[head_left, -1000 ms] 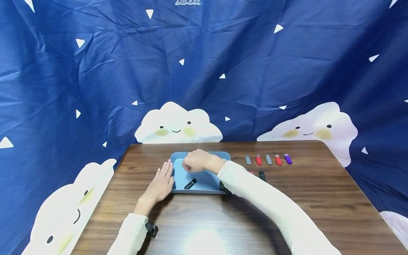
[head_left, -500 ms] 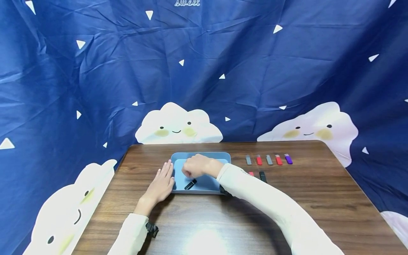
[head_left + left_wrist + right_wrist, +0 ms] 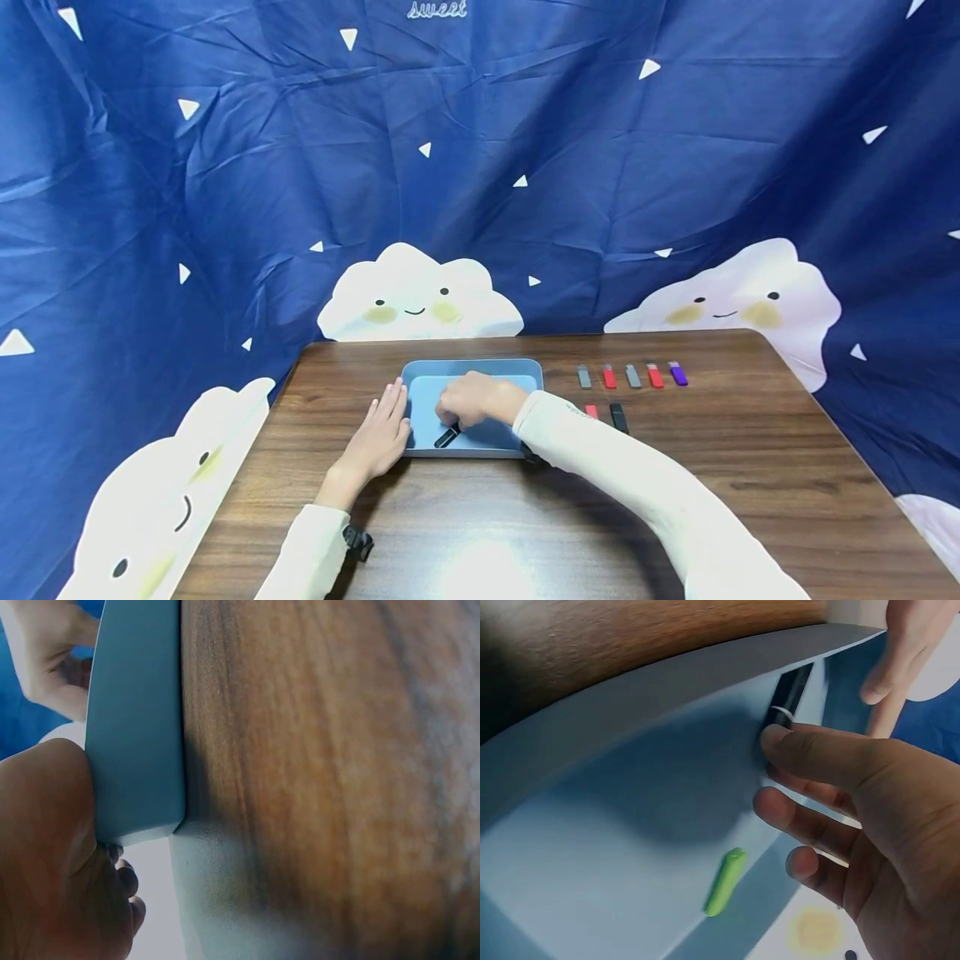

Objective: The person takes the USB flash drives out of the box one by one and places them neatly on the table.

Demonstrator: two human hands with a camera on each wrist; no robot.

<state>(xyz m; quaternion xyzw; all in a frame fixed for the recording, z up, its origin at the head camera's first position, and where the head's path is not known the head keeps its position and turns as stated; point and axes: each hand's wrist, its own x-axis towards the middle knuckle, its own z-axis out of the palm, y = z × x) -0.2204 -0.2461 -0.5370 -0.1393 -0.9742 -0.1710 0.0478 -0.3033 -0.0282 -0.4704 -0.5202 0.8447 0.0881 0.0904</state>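
My right hand (image 3: 471, 398) reaches down into a light blue tray (image 3: 420, 451). In the right wrist view its thumb and index finger pinch one end of a black USB stick (image 3: 791, 691) with a pale band, which lies slanted on the tray floor; the other fingers are loosely bent. A small bright green stick (image 3: 725, 882) lies on the tray floor beyond those fingers, and the right hand hides it in the head view. With fingers straight and together, my left hand (image 3: 378, 429) rests against the tray's left side.
Right of the tray, a row of grey, red and purple USB sticks (image 3: 633, 377) lies on the brown wooden table (image 3: 480, 508). In front of that row are a black stick (image 3: 618, 417) and a red one (image 3: 592, 411), partly behind the right sleeve. A blue curtain hangs behind.
My right hand has come down and nearer within the tray, onto the end of the black USB stick. The left hand stays at the tray's side.
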